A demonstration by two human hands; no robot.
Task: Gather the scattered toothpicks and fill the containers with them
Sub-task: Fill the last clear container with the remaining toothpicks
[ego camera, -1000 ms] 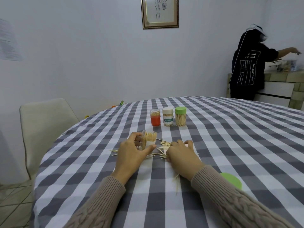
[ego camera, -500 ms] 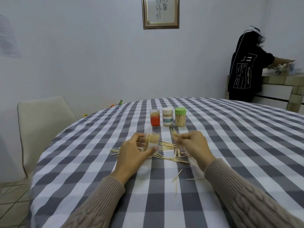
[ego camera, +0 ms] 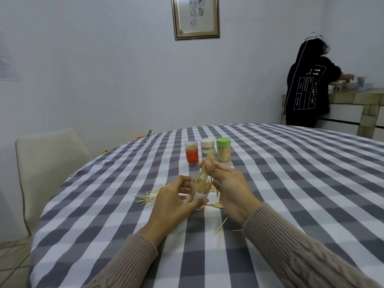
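Observation:
My left hand (ego camera: pixel 172 202) grips a clear open container (ego camera: pixel 199 194) partly filled with toothpicks, standing on the checked tablecloth (ego camera: pixel 291 183). My right hand (ego camera: pixel 230 183) pinches a bunch of toothpicks (ego camera: pixel 204 169) whose lower ends dip into the container's mouth. Loose toothpicks (ego camera: pixel 147 197) lie scattered to the left of the container, and more loose toothpicks (ego camera: pixel 220 227) lie in front of my right wrist. Behind stand three closed containers: an orange one (ego camera: pixel 191 152), a white-lidded one (ego camera: pixel 207 148) and a green-lidded one (ego camera: pixel 223 150).
A pale chair (ego camera: pixel 47 163) stands at the table's left edge. A person in a black hooded top (ego camera: pixel 305 84) works at a counter (ego camera: pixel 349 109) at the far right. A framed picture (ego camera: pixel 195 16) hangs on the wall.
My right hand lifted off the table with a bunch of toothpicks and moved left, up over the container. My left hand kept its grip on the container.

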